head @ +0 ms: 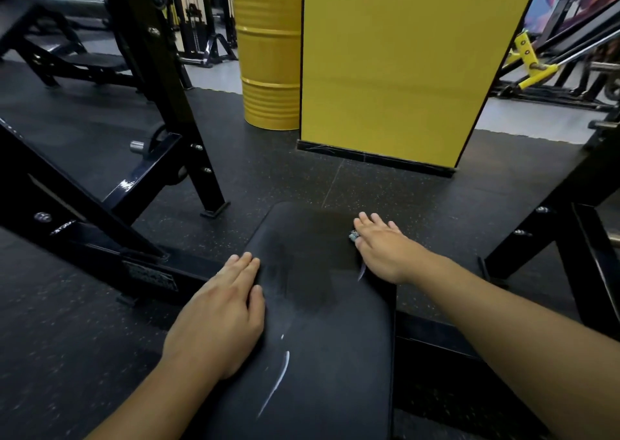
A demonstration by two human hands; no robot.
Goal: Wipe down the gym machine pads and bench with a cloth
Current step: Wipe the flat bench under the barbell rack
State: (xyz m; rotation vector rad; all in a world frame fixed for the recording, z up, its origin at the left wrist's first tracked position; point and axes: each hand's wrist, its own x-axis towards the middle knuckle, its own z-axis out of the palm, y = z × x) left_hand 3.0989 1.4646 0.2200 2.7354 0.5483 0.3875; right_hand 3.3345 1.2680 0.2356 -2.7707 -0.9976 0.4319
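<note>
A black padded bench (312, 355) runs away from me in the middle of the view, with a darker damp-looking patch near its far end and a white scuff near the front. My left hand (218, 318) lies flat on the pad's left edge, fingers straight. My right hand (379, 248) presses flat on the far right part of the pad. Only a small patterned scrap of cloth (353, 236) shows beside its fingers; the rest is hidden under the palm.
A black steel rack frame (174, 104) stands to the left, and another black frame leg (550, 231) to the right. A yellow pillar (396, 70) and a yellow drum (268, 53) stand ahead. The floor is dark speckled rubber (268, 177).
</note>
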